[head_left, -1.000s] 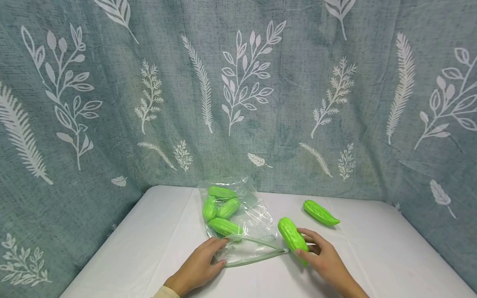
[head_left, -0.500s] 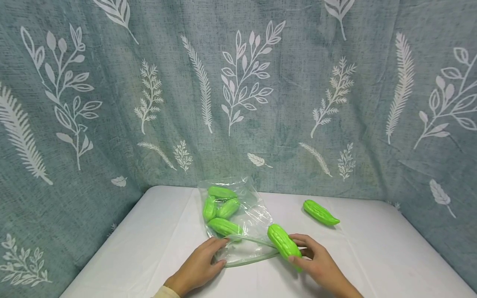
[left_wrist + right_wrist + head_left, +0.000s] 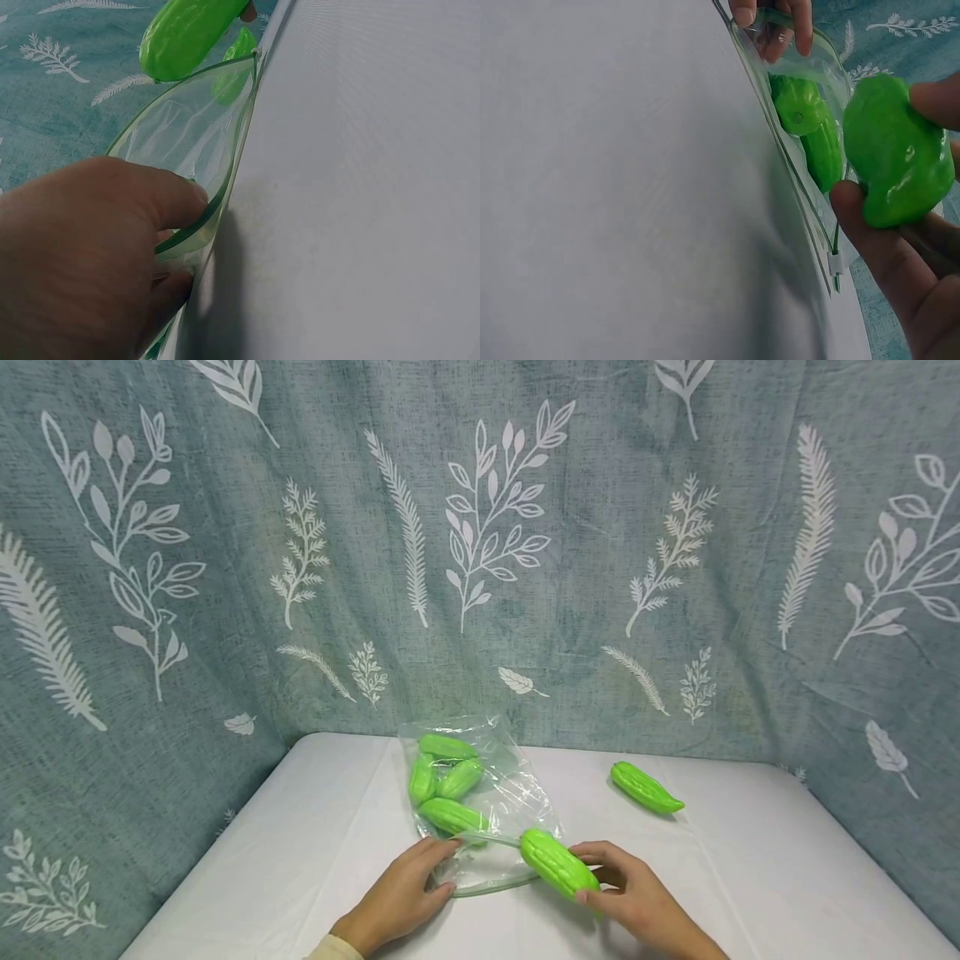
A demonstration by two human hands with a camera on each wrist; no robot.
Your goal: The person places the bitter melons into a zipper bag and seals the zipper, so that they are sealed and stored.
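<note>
My right hand (image 3: 626, 887) grips a bright green, ridged bitter melon (image 3: 557, 863) between thumb and fingers, tilted at the right part of the zip bag's mouth. The clear zip bag (image 3: 517, 793) lies on the table with its green-edged mouth spread apart. My left hand (image 3: 405, 889) holds the mouth's left side, its fingers at the rim in the left wrist view. Inside the bag lie several green bitter melons (image 3: 450, 817). In the right wrist view the held bitter melon (image 3: 896, 154) is just outside the rim, near the white slider (image 3: 835, 262).
One loose bitter melon (image 3: 647, 788) lies on the white-covered table (image 3: 750, 860) at the back right. A blue-green curtain (image 3: 570, 568) with white leaf prints stands behind the table and along its sides.
My right hand has moved left with the bitter melon, from beside the bag's right corner to over its mouth. My left hand and the bag look nearly still.
</note>
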